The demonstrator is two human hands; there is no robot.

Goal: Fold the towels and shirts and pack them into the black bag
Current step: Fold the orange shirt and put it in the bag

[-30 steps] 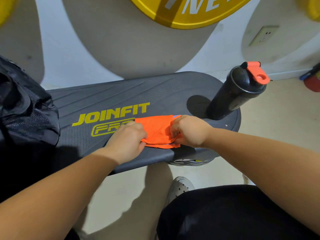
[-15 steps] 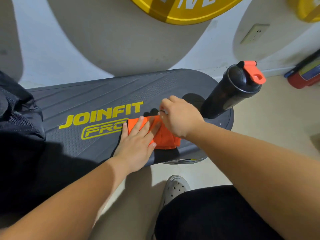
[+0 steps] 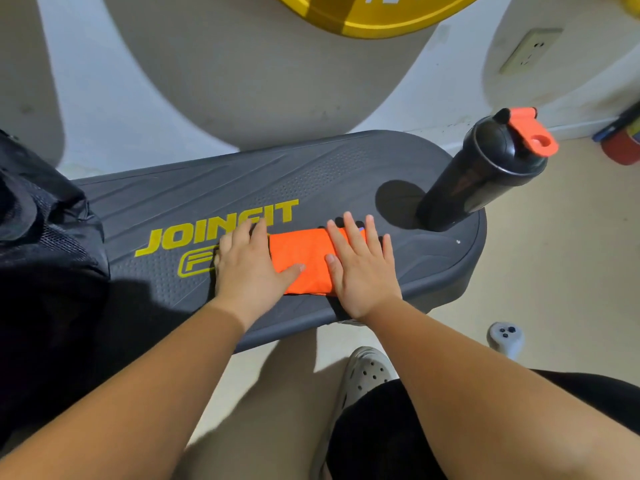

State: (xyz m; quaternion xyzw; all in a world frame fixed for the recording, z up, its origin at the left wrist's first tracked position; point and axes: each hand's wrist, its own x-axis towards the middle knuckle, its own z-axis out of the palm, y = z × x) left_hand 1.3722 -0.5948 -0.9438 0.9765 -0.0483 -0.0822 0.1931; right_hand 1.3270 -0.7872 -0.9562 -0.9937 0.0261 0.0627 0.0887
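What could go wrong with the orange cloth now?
The orange cloth lies close to the near edge of the board, so it might slip off. The left hand and right hand only press it flat; when they lift, the fold may spring open. The black bottle stands nearby; an arm could tip it.

The folded cloth (image 3: 301,258) lies on the step board (image 3: 311,174) near its front edge, right of the middle. The left hand (image 3: 247,271) rests flat on the cloth's left end and the right hand (image 3: 360,271) on its right end (thumbs near each other, apart). The bottle (image 3: 485,181) stands at the board's right end, and the bag (image 3: 45,230) sits at its left end.
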